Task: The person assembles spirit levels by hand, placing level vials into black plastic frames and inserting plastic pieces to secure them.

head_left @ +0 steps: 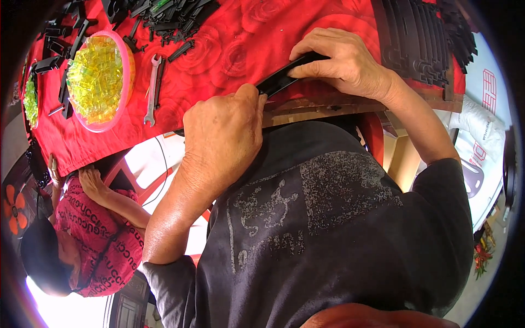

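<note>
A long, narrow black plastic piece (278,82) is held between my two hands, slanting up to the right just above the table's near edge. My left hand (224,123) is closed round its lower left end, its fingers mostly hidden behind the back of the hand. At the upper right end, my right hand (342,57) pinches the piece between thumb and fingers. A red cloth with a rose pattern (235,54) covers the table beneath. What the piece is for cannot be made out.
A pink-rimmed basin (127,71) of small yellow clear parts stands at left, beside a wrench (152,90). Small black parts (175,24) lie heaped at the back. Curved black strips (413,41) are stacked at right. A person in a red patterned top (98,235) works at the table's left side.
</note>
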{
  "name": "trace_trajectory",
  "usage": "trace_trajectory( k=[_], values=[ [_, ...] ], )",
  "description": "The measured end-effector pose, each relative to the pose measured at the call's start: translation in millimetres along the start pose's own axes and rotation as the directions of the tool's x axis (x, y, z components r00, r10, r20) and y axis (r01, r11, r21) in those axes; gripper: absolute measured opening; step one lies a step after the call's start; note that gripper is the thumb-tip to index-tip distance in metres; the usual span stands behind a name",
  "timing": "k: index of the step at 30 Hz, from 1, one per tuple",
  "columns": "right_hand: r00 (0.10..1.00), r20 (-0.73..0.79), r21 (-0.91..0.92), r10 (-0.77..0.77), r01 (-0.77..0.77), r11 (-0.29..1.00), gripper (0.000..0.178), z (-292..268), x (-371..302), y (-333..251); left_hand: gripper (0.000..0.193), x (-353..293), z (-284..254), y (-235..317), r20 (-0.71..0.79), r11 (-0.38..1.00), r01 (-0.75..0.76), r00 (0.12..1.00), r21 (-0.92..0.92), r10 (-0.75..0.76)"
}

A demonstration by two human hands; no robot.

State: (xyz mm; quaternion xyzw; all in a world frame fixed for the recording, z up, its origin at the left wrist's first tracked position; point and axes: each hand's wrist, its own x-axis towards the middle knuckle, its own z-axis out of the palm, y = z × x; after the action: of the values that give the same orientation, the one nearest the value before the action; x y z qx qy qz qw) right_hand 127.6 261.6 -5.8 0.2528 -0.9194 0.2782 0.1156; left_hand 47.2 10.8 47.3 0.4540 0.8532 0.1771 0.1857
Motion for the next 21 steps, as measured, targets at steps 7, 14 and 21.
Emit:
trace_trajectory(
  k=[7,14,21],
  values=[
    [1.0,0.008,-0.023,0.023,-0.023,0.999,0.019,-1.9,1.4,-3.0,0.026,1.0,-4.8,0.9,0.011,0.999,-0.017,1.0,0.031,0.016],
    [0.999,0.028,0.027,0.027,-0.028,0.999,0.021,-2.8,4.1,-5.8,0.023,3.7,-3.5,1.6,0.059,0.997,-0.033,0.998,0.063,0.029],
    [0.999,0.032,0.006,0.034,-0.034,0.999,0.02,-4.0,4.4,-7.9,0.014,4.3,-3.7,2.6,0.081,0.994,-0.062,0.995,0.09,0.055]
  ],
)
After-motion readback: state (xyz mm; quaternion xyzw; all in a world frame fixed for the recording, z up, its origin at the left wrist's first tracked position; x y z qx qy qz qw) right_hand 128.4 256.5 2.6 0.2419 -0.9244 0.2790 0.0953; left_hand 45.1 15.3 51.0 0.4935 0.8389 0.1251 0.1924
